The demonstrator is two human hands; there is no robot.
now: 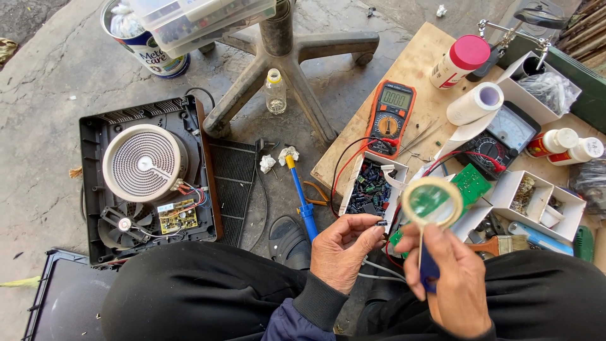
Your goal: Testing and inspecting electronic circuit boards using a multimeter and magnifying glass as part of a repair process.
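My right hand (451,278) grips the blue handle of a round magnifying glass (432,202), held over a green circuit board (470,183). My left hand (344,249) pinches a tiny dark electronic part (381,222) between thumb and fingertips, just left of the lens. Directly beyond the left hand stands an open white box of small components (369,188). Both hands hover above my lap in black trousers.
A wooden board (413,69) holds an orange digital multimeter (389,117), an analog meter (505,136), a paper roll (475,104), bottles, small white boxes and a brush (502,245). On the concrete lie an opened induction cooker (148,180), a blue screwdriver (301,196), pliers and a chair base (281,57).
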